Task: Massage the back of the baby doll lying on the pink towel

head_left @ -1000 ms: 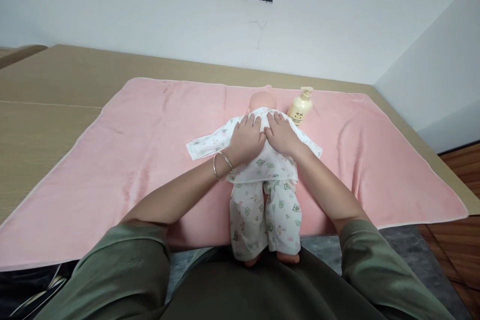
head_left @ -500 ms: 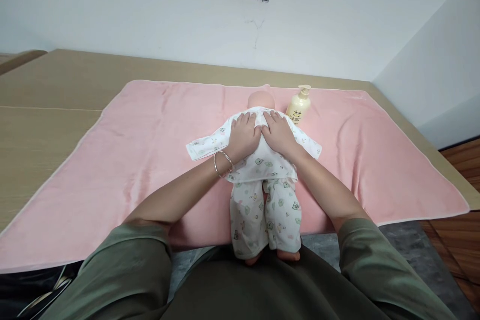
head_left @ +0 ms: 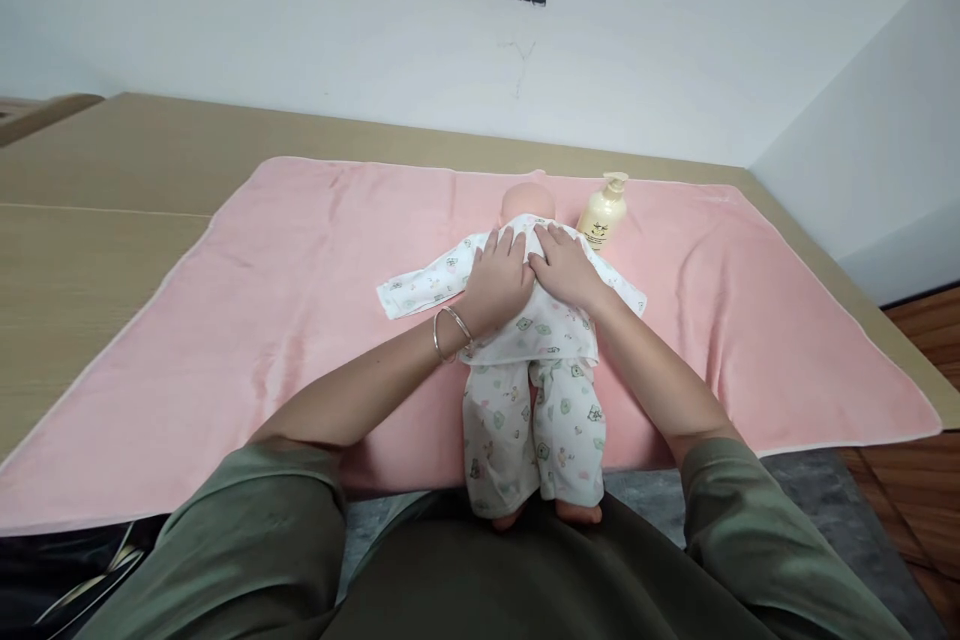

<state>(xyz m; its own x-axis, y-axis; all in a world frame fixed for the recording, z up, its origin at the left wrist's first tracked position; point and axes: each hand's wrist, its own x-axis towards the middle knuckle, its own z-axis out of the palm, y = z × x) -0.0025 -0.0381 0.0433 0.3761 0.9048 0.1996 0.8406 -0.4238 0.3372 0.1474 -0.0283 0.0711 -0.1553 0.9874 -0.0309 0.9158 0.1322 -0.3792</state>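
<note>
A baby doll [head_left: 536,340] in a white patterned top and trousers lies face down, its head away from me and its feet at the near edge. My left hand [head_left: 498,278], with bangles at the wrist, rests flat on the left side of its upper back, fingers stretched out. On the right side of the back lies my right hand [head_left: 564,266], also flat with fingers extended. The thumbs are close together near the middle of the back. Neither hand grips anything. The doll's sleeves spread out to both sides; its face is hidden.
A pink blanket [head_left: 322,320] covers much of the wooden table [head_left: 172,135]. Just right of the doll's head stands a pale yellow pump bottle [head_left: 602,215]. Behind the table rises a white wall [head_left: 375,50]. Wooden drawers [head_left: 892,490] are at the lower right.
My left hand has shifted slightly inward and its thumb sits nearer my right hand. Both hands stay on the doll's back. The whole view has moved a little.
</note>
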